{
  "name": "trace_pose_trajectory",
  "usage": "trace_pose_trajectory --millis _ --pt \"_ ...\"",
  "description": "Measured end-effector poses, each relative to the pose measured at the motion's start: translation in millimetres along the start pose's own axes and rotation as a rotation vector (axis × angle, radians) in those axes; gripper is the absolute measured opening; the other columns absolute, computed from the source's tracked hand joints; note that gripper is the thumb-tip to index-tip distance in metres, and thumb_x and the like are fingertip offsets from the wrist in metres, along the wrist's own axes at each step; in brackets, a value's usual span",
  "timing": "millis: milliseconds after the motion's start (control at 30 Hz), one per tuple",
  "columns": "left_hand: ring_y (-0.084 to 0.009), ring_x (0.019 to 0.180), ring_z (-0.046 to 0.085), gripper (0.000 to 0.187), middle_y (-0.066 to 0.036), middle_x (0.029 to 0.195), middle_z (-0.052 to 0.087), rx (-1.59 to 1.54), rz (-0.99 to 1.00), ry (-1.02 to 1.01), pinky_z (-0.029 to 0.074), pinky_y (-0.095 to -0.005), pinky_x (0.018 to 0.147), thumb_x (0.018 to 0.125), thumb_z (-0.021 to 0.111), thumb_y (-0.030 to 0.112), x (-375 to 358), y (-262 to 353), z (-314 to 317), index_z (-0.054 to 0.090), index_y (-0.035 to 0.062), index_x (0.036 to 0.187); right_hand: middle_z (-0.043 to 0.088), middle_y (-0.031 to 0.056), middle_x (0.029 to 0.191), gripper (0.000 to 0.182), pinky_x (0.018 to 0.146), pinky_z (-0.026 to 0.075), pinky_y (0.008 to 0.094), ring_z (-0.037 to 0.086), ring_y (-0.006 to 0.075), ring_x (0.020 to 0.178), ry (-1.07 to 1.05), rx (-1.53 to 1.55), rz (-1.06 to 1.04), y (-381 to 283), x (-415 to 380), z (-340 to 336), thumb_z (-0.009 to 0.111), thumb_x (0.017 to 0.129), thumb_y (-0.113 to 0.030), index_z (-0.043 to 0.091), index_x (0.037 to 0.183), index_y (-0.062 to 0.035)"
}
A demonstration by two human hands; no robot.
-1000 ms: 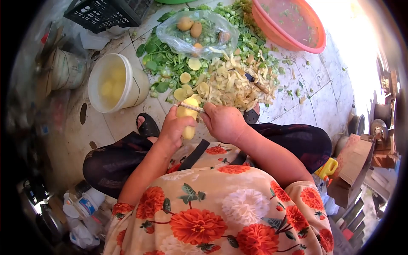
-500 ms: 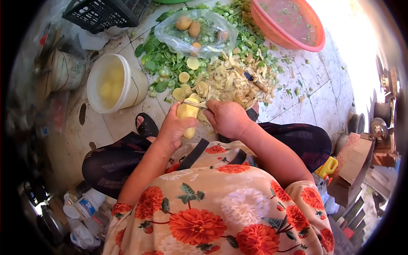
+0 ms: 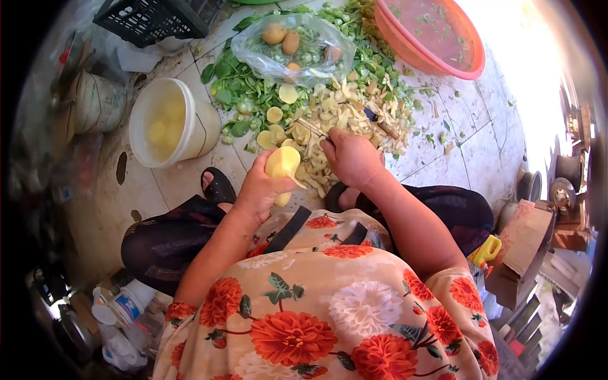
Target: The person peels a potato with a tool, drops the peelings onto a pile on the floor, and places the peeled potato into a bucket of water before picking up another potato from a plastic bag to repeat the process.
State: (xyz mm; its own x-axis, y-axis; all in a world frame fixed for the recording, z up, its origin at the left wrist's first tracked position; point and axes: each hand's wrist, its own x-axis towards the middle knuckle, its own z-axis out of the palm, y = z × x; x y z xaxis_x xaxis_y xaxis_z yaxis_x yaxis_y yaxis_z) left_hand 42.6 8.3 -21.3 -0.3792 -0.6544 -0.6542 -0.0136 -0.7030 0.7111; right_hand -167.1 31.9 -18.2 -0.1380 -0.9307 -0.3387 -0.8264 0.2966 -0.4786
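Observation:
My left hand (image 3: 258, 190) is wrapped round a pale yellow potato (image 3: 282, 164), with a thin strip of peel hanging from its right side. To the right, my right hand (image 3: 352, 158) holds a small peeler (image 3: 311, 128) by its handle, its blade end pointing up and left, apart from the potato. Beyond both hands lies a heap of peelings (image 3: 342, 120) on the tiled floor. Several round yellow slices (image 3: 274, 114) rest at the heap's left edge. A clear plastic bag (image 3: 253, 50) with several unpeeled potatoes (image 3: 291, 42) lies on green leaves (image 3: 237, 95).
A white bucket (image 3: 189, 120) at the left holds yellow potatoes in liquid. A pink basin (image 3: 472, 71) of water stands at the upper right, a black crate (image 3: 149, 22) at the upper left. Cardboard (image 3: 522, 237) and a yellow bottle (image 3: 486, 250) are at the right.
My right hand and the peeler have moved up and right, away from the potato. The potato has turned slightly in my left hand, and a peel strip now hangs from it.

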Motion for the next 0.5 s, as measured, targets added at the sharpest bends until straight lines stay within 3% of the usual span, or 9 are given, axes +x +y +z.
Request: trace_pose_trajectory --millis 100,200,267,333,367,433,500 --pt "-0.0188 0.104 0.058 0.081 -0.009 0.119 0.055 0.100 -0.006 0.060 0.052 -0.0322 0.087 0.068 0.069 -0.006 2.3 -1.7 -1.9 0.035 0.0026 0.141 0.065 0.0182 0.075 0.025 0.068 0.051 0.0488 0.064 0.0386 0.073 -0.155 0.092 -0.284 -10.9 -17.7 7.2 0.053 0.091 -0.030 0.059 0.091 -0.0050" --pt "-0.0185 0.104 0.058 0.083 -0.009 0.119 0.055 0.117 0.005 0.065 0.052 -0.0319 0.086 0.067 0.070 -0.007 0.0 1.2 -0.4 0.035 0.0027 0.142 0.065 0.0180 0.075 0.022 0.068 0.051 0.0481 0.065 0.0378 0.073 -0.209 0.085 -0.362 -22.0 -30.6 3.6 0.053 0.091 -0.027 0.059 0.090 -0.0049" --pt "-0.0184 0.104 0.057 0.083 -0.009 0.119 0.055 0.126 -0.005 0.051 0.052 -0.0310 0.086 0.067 0.070 -0.007 -0.2 1.4 0.7 0.035 0.0027 0.142 0.066 0.0186 0.078 0.022 0.070 0.051 0.0477 0.065 0.0374 0.076 -0.236 0.025 -0.307 -18.3 -24.9 4.7 0.051 0.092 -0.026 0.059 0.091 -0.0048" --pt "-0.0182 0.104 0.057 0.083 -0.009 0.120 0.054 0.139 -0.011 0.035 0.052 -0.0301 0.086 0.067 0.070 -0.007 0.0 0.4 2.3 0.035 0.0027 0.141 0.066 0.0192 0.078 0.024 0.070 0.051 0.0478 0.065 0.0379 0.076 -0.127 -0.043 -0.027 -3.1 -6.7 16.6 0.051 0.093 -0.027 0.060 0.091 -0.0046" --pt "-0.0189 0.104 0.057 0.081 -0.009 0.120 0.054 0.095 -0.001 0.012 0.053 -0.0318 0.084 0.068 0.070 -0.006 -0.6 -1.5 1.8 0.036 0.0032 0.141 0.065 0.0194 0.076 0.025 0.068 0.051 0.0486 0.064 0.0389 0.074 -0.059 -0.010 0.010 11.1 1.7 22.0 0.051 0.093 -0.028 0.059 0.090 -0.0045" --pt "-0.0197 0.104 0.057 0.080 -0.008 0.120 0.053 0.045 0.011 -0.005 0.055 -0.0335 0.082 0.068 0.069 -0.004 -1.6 1.0 0.8 0.036 0.0038 0.140 0.065 0.0213 0.077 0.027 0.069 0.050 0.0505 0.063 0.0411 0.075 -0.027 0.043 0.012 3.1 1.6 5.2 0.051 0.093 -0.029 0.057 0.089 -0.0037" --pt "-0.0216 0.100 0.059 0.078 -0.008 0.116 0.055 -0.118 -0.103 -0.009 0.056 -0.0347 0.074 0.070 0.070 -0.001 -3.1 10.0 -0.7 0.035 0.0061 0.140 0.063 0.0226 0.076 0.027 0.068 0.048 0.0518 0.062 0.0431 0.076 0.004 0.124 -0.061 -5.0 -4.7 -2.5 0.051 0.094 -0.029 0.055 0.089 -0.0034"
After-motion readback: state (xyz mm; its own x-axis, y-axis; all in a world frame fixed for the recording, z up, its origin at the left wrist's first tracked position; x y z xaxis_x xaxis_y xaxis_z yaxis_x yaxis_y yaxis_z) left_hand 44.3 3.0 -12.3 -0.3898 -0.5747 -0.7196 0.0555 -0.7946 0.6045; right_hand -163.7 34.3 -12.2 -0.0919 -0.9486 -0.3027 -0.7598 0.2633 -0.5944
